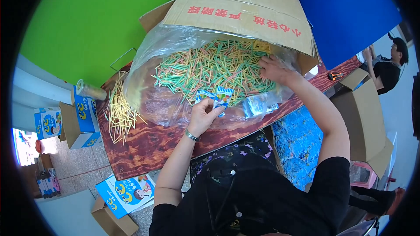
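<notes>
Your worktop [144,148], a dark red-brown wood-grain board, fills the middle of the view, with a green panel [92,22] behind it at 10 o'clock and a blue panel [350,13] at 2 o'clock. At 12 o'clock a large cardboard box [245,8] lies tipped toward you, and its clear plastic liner bag [148,87] spills out across the board, blocking most of the surface between you and the box. Inside the bag sits a heap of thin green, yellow and orange sticks [210,67]. A looser pile of yellow sticks [119,113] lies outside the bag at 9 o'clock, just beside a small open carton with blue printed sides [81,120] and a clear plastic cup [91,90] lying on its side. At 3 o'clock another open cardboard box [365,118] stands beside you, and a second person [387,67] sits beyond it.

Your right hand [274,69] reaches into the stick heap, fingers spread and resting on the sticks. Your left hand [204,114] is closed on small blue-and-white packets [217,96] at the bag's near edge. A clear ribbed packet [258,105] lies just to the right of them.
</notes>
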A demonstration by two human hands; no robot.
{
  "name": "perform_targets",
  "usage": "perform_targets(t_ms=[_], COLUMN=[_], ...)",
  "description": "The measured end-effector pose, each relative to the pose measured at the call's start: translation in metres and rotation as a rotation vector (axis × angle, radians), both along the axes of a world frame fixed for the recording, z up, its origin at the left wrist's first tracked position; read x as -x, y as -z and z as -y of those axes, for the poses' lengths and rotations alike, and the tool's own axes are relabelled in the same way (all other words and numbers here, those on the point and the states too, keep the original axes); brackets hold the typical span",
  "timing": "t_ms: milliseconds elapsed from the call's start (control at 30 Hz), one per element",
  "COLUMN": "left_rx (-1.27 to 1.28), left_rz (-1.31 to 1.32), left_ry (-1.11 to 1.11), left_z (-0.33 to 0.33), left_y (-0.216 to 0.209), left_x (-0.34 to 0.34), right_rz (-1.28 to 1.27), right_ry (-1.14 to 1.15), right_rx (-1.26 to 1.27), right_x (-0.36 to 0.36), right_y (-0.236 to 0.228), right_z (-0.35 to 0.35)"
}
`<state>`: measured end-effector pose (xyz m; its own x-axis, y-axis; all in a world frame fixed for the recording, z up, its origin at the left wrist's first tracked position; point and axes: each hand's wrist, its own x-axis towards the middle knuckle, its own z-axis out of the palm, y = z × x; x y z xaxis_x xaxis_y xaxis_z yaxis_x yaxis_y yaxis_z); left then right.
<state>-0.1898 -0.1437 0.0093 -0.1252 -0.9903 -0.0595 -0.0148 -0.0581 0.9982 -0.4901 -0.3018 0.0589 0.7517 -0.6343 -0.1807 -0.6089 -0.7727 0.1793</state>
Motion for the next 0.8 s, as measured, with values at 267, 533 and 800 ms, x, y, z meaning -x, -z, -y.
perform_targets(t_ms=[267,533,800], left_rx=[0.062,0.083,0.486], left_rz=[0.15,0.212,0.421], left_ry=[-0.095,-0.136,-0.333], left_z=[-0.004,-0.005,-0.003], left_y=[-0.016,-0.006,-0.02], left_x=[-0.003,-0.01,-0.006], right_rz=[0.068,0.358,0.726], right_ry=[0.278,0.451,0.473], right_rx=[-0.229,-0.474,-1.421], right_x=[-0.022,-0.034,-0.057], right_y=[-0.043,-0.052,-0.053], right_z=[0.009,0.024,-0.021])
